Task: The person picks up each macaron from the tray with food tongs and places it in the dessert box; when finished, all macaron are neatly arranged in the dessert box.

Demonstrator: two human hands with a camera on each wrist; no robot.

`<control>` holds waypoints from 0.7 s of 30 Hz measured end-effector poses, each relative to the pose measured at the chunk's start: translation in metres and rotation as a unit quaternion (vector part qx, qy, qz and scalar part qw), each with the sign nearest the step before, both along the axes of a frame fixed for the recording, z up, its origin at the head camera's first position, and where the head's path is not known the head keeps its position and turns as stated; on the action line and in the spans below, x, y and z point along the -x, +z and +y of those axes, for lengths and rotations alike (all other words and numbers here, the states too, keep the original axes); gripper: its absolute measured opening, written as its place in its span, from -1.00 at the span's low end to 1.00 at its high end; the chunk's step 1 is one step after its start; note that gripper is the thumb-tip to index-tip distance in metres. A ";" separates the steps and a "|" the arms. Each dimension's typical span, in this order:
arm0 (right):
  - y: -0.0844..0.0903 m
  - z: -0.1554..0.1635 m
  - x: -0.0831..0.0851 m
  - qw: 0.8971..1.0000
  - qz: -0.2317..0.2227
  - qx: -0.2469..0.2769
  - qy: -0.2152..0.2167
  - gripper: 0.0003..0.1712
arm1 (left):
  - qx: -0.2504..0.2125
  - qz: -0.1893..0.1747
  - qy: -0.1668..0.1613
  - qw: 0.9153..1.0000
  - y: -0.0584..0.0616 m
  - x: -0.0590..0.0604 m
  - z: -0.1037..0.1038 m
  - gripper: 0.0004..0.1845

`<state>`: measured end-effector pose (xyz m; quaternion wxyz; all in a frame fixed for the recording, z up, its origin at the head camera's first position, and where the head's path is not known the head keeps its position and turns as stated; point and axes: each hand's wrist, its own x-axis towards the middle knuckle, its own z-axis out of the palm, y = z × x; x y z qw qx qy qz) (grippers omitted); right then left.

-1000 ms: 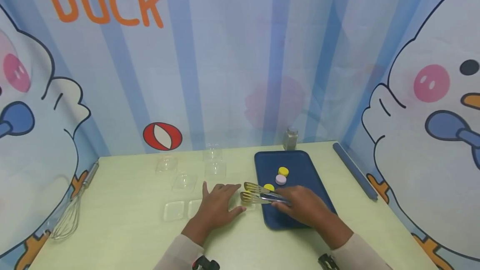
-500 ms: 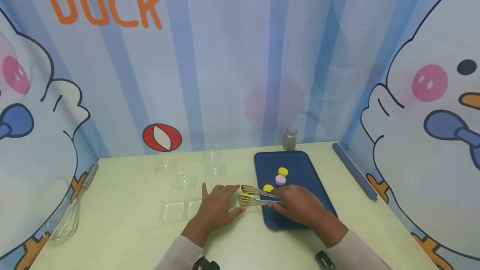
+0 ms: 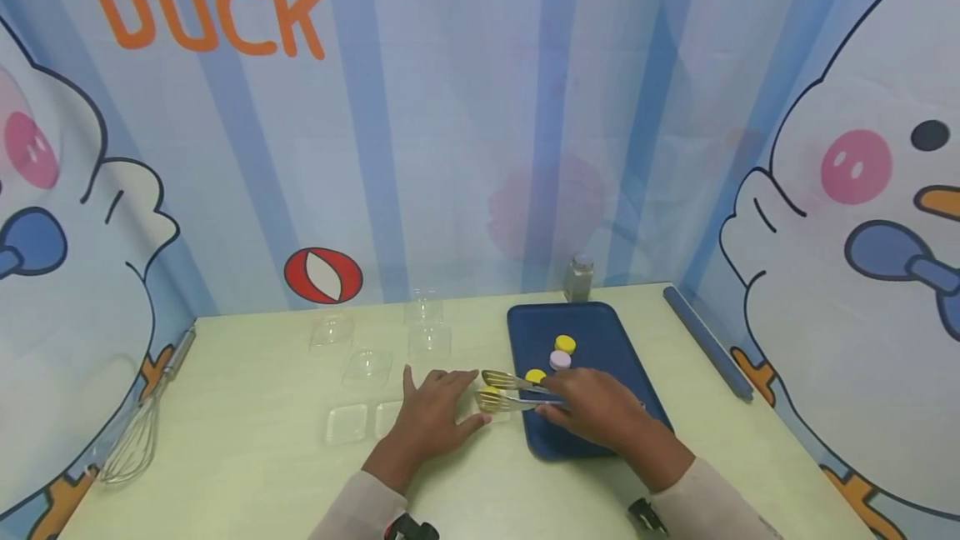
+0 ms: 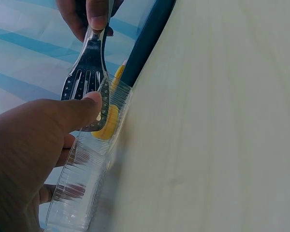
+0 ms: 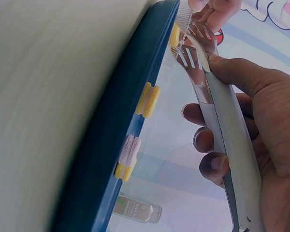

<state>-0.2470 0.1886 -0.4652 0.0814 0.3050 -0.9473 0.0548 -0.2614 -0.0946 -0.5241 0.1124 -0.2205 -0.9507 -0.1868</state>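
My right hand (image 3: 600, 411) grips a pair of slotted metal serving tongs (image 5: 232, 140) by the handles. Their two heads stand apart over a clear plastic box (image 4: 77, 205), with a yellow macaron (image 4: 109, 123) low in the box between them. My left hand (image 3: 431, 413) steadies that box, thumb on the near side and fingers on the far side. On the blue tray (image 3: 536, 323) lie a yellow macaron (image 3: 566, 344), a lilac macaron (image 3: 560, 360) and another yellow macaron (image 3: 536, 376), the last one close beside the tongs.
Several clear plastic boxes (image 3: 367, 365) and flat clear pieces (image 3: 347, 423) are spread left of my hands. A small glass jar (image 3: 579, 280) stands behind the tray. A whisk (image 3: 142, 432) lies at the left edge, a long blue-grey bar (image 3: 708, 344) at the right.
The tongs and right hand have shifted slightly left, bringing the heads to either side of the macaron in the box. Over the last half second they barely move, and the left hand stays put.
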 end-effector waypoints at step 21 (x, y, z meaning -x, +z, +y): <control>-0.005 0.013 -0.001 0.998 -0.018 0.053 -0.027 -0.59 | 0.019 -0.007 0.010 1.000 0.008 -0.002 -0.004 -0.19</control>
